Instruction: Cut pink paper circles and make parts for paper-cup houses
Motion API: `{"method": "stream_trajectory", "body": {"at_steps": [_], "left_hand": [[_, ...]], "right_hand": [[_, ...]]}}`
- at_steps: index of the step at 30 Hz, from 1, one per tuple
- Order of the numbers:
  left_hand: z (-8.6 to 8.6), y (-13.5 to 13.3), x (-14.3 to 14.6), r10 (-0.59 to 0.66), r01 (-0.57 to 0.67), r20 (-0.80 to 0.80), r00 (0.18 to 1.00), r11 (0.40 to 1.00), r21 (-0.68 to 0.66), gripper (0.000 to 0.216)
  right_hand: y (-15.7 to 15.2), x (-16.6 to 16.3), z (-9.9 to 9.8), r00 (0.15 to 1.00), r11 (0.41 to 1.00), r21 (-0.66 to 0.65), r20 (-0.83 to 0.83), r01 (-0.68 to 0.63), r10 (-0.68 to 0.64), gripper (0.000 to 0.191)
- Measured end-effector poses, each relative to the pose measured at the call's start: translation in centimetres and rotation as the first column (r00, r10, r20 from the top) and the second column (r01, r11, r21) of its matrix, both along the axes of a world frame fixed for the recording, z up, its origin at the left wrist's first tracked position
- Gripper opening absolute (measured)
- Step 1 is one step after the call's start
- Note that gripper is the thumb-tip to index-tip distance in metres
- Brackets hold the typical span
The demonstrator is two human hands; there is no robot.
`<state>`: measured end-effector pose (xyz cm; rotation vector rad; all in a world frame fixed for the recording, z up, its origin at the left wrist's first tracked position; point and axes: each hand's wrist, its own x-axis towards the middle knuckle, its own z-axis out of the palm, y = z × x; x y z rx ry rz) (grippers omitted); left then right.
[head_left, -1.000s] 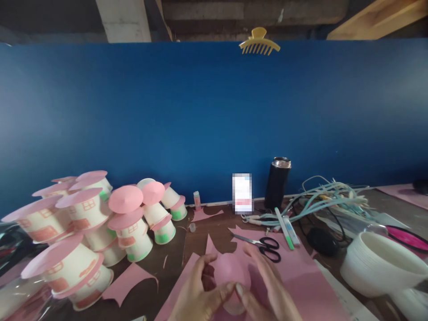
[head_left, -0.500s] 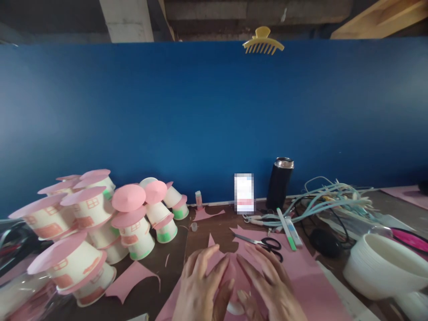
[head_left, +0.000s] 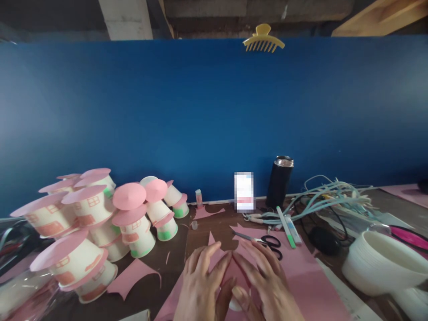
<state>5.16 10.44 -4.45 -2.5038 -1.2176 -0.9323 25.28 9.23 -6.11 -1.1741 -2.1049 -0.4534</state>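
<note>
Cap (head_left: 235,271), pink and pointed-looking, sits right in the thick of it at bottom centre, clasped from both sides! Left hand (head_left: 202,283) grips its left flank, fingers bent around it; right hand (head_left: 272,285) grips the other, and the index tips come together over the top. Both thumbs tuck in below, close to a sliver of white cup (head_left: 235,305) at the lower edge; how the two join is hidden by the fingers. Underneath, a pink sheet (head_left: 307,276) spreads toward lower right, with scissors (head_left: 260,241) lying on it just beyond the right fingertips. A green pen (head_left: 286,227) lies past them, right of centre, and a black flask (head_left: 279,185) stands behind. Over to the lower left, what a crowd: cups (head_left: 138,232) stacked in pairs, pink roofs (head_left: 129,196) on top, windows drawn in red! A pink scrap (head_left: 135,278) lies before them. Lower right, white bowls (head_left: 364,267) nest tilted, with pale cables (head_left: 321,209) tangled behind.
</note>
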Motion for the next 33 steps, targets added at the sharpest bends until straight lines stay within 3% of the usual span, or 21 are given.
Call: {"method": "stream_trajectory", "body": {"at_steps": [6, 16, 33], "left_hand": [[-0.1, 0.1, -0.1, -0.002, 0.002, -0.014, 1.0, 1.0, -0.005, 0.037], [-0.1, 0.1, -0.1, 0.007, -0.004, -0.033, 0.999, 0.996, 0.09, 0.034], [-0.3, -0.2, -0.1, 0.002, 0.005, -0.076, 0.997, 0.996, 0.093, 0.036]], "right_hand": [[0.3, -0.5, 0.6, 0.999, 0.999, 0.018, 0.016, 0.034, -0.034, 0.047], [-0.3, 0.4, -0.5, 0.995, 0.999, 0.007, 0.086, 0.04, -0.041, 0.059], [-0.8, 0.5, 0.0, 0.98, 0.991, 0.117, 0.181, 0.065, -0.085, 0.058]]}}
